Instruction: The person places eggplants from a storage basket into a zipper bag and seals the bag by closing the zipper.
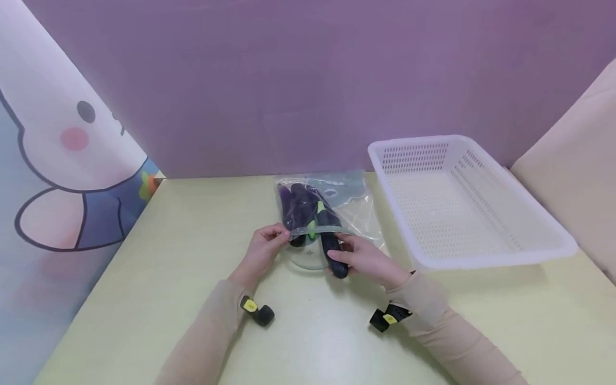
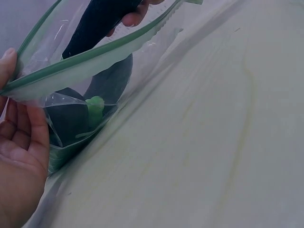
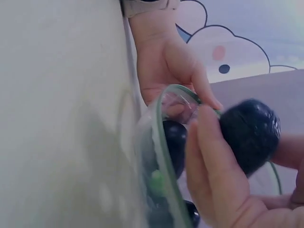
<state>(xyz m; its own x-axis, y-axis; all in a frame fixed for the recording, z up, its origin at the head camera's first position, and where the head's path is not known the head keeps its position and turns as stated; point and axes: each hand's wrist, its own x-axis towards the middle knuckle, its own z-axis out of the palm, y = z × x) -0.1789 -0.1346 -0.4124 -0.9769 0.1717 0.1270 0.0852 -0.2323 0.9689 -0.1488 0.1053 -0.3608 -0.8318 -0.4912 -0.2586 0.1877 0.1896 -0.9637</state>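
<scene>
A clear zip bag (image 1: 356, 206) with a green closure strip lies at mid-table, its open mouth facing the person. Inside it several dark purple eggplants (image 1: 300, 203) lie side by side, one showing a green stem end. At the left corner of the mouth, the left hand (image 1: 262, 248) pinches the bag's edge between thumb and fingers. The right hand (image 1: 368, 260) grips another eggplant (image 1: 333, 250), whose green-tipped end is within the bag while its rounded end sticks out toward the person. In the right wrist view, fingers and thumb wrap round that eggplant (image 3: 251, 133).
To the right stands a white perforated plastic basket (image 1: 447, 219) on the pale yellow table (image 1: 202, 230). Behind the table rises a purple wall (image 1: 289, 96), with a cartoon-printed panel (image 1: 58, 160) at left. Black wrist cameras (image 1: 263, 315) hang below both sleeves.
</scene>
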